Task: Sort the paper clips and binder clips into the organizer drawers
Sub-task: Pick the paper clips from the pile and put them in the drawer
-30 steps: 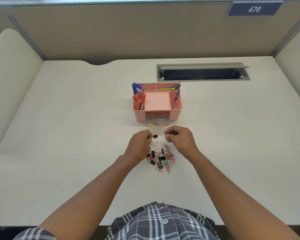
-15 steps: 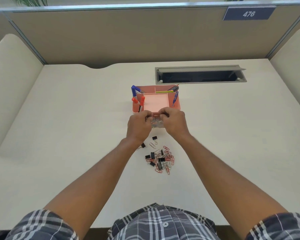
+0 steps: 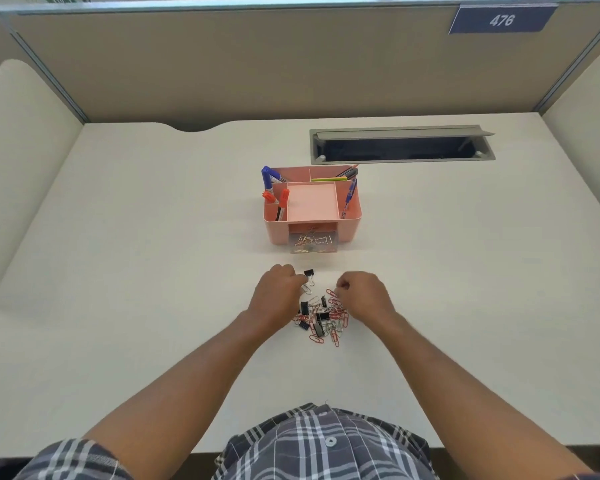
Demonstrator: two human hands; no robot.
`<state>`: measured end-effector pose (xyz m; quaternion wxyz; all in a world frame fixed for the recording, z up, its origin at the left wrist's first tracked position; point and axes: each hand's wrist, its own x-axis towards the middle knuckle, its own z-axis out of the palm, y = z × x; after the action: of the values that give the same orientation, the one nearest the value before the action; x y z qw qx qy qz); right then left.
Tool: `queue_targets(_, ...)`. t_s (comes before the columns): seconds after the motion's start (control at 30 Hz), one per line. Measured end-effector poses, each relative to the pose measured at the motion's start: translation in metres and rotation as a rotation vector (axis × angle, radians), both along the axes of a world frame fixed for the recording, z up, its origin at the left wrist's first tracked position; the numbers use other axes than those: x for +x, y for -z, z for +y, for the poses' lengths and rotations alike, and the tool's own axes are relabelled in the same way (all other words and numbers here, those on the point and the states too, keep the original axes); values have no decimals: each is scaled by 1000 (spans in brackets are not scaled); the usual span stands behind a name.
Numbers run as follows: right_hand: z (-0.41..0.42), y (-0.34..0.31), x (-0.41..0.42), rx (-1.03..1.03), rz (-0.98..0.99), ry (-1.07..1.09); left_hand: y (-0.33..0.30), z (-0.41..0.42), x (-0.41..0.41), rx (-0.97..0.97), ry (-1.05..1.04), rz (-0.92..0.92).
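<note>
The left hand [image 3: 278, 295] is curling its fingers at a silver paper clip [image 3: 306, 289]; whether it is gripping it I cannot tell. The right hand [image 3: 360, 295] is pinching a red paper clip [image 3: 332, 295] at the pile's far edge. Between and just below both hands the pile of clips [image 3: 321, 318] is lying on the desk [image 3: 118, 271]. A black binder clip [image 3: 309, 274] is sitting just beyond the left fingertips. Farther ahead, the pink organizer [image 3: 312, 209] is standing with its clear drawer [image 3: 312, 243] pulled out, clips inside.

Bright, even overhead light, soft faint shadows, wide-angle bending at the edges.
</note>
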<state>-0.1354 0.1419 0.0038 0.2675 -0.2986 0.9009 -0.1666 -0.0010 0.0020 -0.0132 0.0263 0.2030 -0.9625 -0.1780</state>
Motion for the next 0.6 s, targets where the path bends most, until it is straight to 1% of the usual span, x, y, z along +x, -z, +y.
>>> queue_targets(0.1,-1,10,8,6,60,-42,-1,-3,-8,-108,65,-92)
queue_targets(0.2,-4,14,10,15,106,-99,-2,-5,-13,-139,76,-155)
queue_targets(0.3,-6,17,9,24,135,-161,-3,-5,-16,-136,79,-200)
queue_targets(0.43,-8,16,7,26,139,-191,-6,-6,-18,-101,115,-255)
queue_targets(0.6,-7,13,6,34,134,-217,-9,-5,-17,-66,151,-258)
